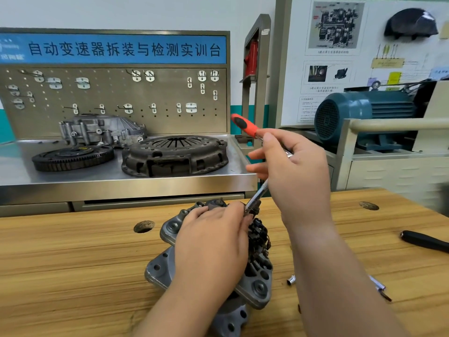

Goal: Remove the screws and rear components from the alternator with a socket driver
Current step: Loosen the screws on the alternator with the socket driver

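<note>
Step appears screw removal: my right hand (291, 171) grips socket driver (243, 124), left hand (211, 242) holds alternator (165, 268); next, turn with tip seated.

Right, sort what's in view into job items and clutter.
Job: alternator; socket driver; left hand holding the alternator; right hand gripping the driver.
Lying about: loose socket; black-handled tool; flywheel; clutch cover; blue motor.

I'm seeing grained matt wood on the bench (73, 251), dull cast grey metal on the alternator (167, 266), a shiny steel shaft on the socket driver (257, 194), its handle orange plastic.
</note>
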Demonstrator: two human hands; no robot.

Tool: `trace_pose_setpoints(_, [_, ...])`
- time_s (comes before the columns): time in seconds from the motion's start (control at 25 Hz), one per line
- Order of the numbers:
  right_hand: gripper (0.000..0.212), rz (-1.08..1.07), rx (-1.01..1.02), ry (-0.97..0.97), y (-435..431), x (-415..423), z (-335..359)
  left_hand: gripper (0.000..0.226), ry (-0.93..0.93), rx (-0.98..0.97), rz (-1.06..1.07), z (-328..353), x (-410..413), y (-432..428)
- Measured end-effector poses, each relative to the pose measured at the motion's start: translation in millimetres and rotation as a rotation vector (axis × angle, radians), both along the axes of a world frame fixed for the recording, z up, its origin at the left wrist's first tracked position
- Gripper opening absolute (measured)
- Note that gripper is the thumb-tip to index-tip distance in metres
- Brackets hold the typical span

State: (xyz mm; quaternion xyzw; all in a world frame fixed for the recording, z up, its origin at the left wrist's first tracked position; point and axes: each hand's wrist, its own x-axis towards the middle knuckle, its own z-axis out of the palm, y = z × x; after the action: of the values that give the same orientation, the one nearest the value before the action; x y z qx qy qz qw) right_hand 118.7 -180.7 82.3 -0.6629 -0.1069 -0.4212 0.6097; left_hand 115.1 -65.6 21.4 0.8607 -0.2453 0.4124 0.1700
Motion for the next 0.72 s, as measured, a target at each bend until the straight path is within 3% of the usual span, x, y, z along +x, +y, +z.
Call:
trace_pose_setpoints(0.12, [0.028,0.580,0.059,0.016,-10,-6,5,0.030,0.009,0.007,-0.002,0,-1,1])
trace_pose_setpoints(0.2, [0.030,0.771,0.093,0.019,-14,-8,7,0.029,0.021,0.021,-0.005,0,0,3])
trace_pose_setpoints(0.28, [0.028,0.573,0.074,0.035,-11,-3,3,0.028,0.030,0.029,-0.005,0,0,3])
trace_pose_setpoints(0.4, [0.026,0.002,0.019,0.040,-1,1,0,0.028,0.035,0.015,-0.003,1,-1,1])
trace_pose_setpoints(0.48, [0.025,-0.008,0.017,0.028,-3,1,1,0.027,0.027,0.007,0.004,0,-2,1])
trace_pose_setpoints(0.64, [0.025,0.749,0.056,0.001,-12,-7,5,0.028,0.071,0.019,-0.006,0,-2,2])
trace_pose_setpoints(0.72, [0.025,0.904,0.121,-0.016,-14,-6,6,0.029,0.103,0.047,-0.021,0,-1,3])
